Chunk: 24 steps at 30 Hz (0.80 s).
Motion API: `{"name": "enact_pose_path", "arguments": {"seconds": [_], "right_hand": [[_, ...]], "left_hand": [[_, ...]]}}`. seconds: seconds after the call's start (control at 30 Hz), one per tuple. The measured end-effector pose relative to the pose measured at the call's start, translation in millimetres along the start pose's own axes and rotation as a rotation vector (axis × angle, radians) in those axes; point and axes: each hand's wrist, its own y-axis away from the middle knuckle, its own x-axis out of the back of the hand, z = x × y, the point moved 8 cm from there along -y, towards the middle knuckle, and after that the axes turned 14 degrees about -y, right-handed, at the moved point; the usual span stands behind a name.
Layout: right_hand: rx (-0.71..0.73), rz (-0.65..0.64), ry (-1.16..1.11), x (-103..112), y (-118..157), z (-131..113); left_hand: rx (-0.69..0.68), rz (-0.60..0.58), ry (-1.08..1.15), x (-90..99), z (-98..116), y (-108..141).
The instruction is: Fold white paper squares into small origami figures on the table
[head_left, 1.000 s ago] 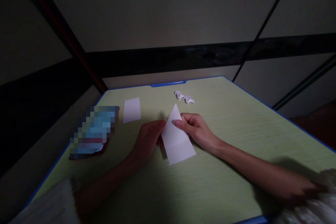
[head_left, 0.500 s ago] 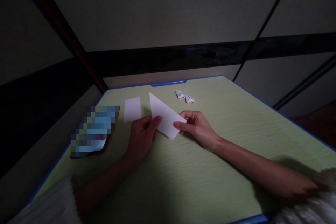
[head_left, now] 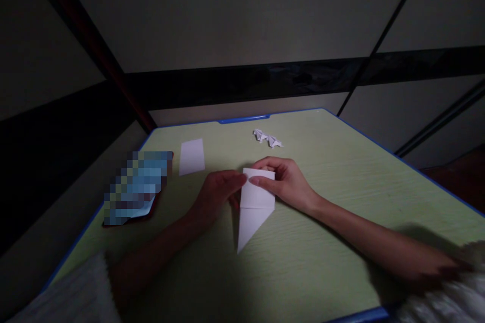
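Observation:
A folded sheet of white paper (head_left: 257, 196) is held between my two hands above the table, its long point aimed down toward me. A crease runs across its middle. My left hand (head_left: 222, 189) pinches the upper left edge, thumb on top and the other fingers partly hidden. On the upper right, my right hand (head_left: 284, 179) grips the paper with the thumb on its face and fingers behind it. Farther back lie two small folded paper figures (head_left: 267, 138), side by side. A flat piece of white paper (head_left: 192, 156) rests to the left of them.
The pale green table (head_left: 341, 176) has a blue rim and a blue strip (head_left: 244, 119) at its far edge. A flat device with a blurred surface and dark red edge (head_left: 162, 186) lies at the left. Cabinet panels (head_left: 242, 15) stand behind the table.
The folded paper has been turned, so its point now faces down toward me instead of up and away. My left hand has shifted right, closer to my right hand.

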Motion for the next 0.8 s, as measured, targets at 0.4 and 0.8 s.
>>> {"name": "enact_pose_path", "arguments": {"seconds": [0.4, 0.8], "right_hand": [[0.127, 0.046, -0.111, 7, -1, -10], [0.049, 0.069, -0.112, 11, -5, -4]], "left_hand": [[0.029, 0.163, -0.154, 8.6, 1, 4], [-0.023, 0.287, -0.083, 22.5, -6, 2]]}}
